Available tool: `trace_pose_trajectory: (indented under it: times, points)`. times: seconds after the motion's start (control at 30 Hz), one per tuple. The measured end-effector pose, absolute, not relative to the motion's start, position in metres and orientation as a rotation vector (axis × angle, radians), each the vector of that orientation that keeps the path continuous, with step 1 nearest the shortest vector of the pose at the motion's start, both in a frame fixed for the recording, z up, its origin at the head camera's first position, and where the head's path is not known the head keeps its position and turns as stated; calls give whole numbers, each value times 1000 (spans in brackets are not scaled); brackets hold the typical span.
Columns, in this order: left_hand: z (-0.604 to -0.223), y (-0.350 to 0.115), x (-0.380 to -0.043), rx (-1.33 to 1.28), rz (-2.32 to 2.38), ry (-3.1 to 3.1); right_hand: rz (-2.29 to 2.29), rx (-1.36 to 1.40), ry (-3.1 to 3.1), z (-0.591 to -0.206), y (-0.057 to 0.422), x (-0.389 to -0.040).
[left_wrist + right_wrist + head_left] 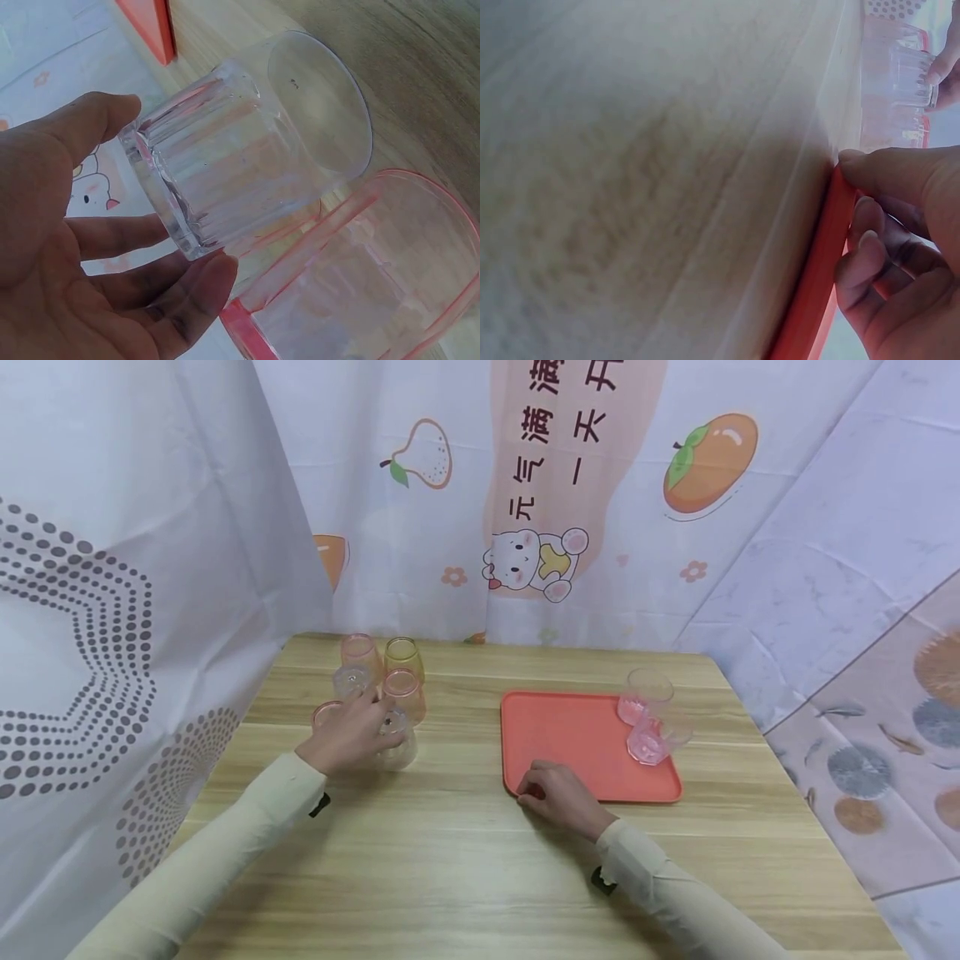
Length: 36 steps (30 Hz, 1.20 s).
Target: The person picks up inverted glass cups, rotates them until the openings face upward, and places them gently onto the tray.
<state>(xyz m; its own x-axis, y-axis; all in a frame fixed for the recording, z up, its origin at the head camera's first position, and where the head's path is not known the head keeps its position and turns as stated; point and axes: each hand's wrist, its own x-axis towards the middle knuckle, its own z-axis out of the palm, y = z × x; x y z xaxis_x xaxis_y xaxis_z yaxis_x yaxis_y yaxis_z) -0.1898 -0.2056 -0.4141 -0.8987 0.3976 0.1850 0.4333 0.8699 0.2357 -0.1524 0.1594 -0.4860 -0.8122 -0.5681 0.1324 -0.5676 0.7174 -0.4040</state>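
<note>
My left hand [352, 731] reaches over a group of cups at the table's left. Its thumb and fingers grip the base end of a clear plastic cup [247, 142], which stands upside down. Beside that cup is a red-rimmed pink cup [360, 277]. Partly behind the hand are another clear cup [351, 680] and a second red-rimmed cup. My right hand [561, 795] pinches the near left corner of a red tray [555, 735], thumb outside the rim and fingers curled at it. Two clear pinkish cups [647, 745] sit at the tray's right side.
Farther back in the left group stand a pink cup [360, 652] and a yellow cup [403, 653]. The wooden table [465, 868] ends at a printed curtain [427, 543] behind, with more cloth along both sides.
</note>
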Motion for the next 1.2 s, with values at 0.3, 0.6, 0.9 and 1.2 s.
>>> trace_pose_trajectory:
  times: [0.3,0.6,0.9,1.2]
  points:
    - [-413,-203,-191,-617,-451,-2949,-693,-950,2894,-483,158,-152]
    - [-410,-201,-191,-627,-494,-2941,-699,-901,2879,-482,158,-153]
    - [-409,-193,-186,-621,-519,-2857,-689,-910,2877,-484,160,-152]
    - [-407,-186,-183,-625,-597,-2782,-701,-939,2878,-485,158,-153]
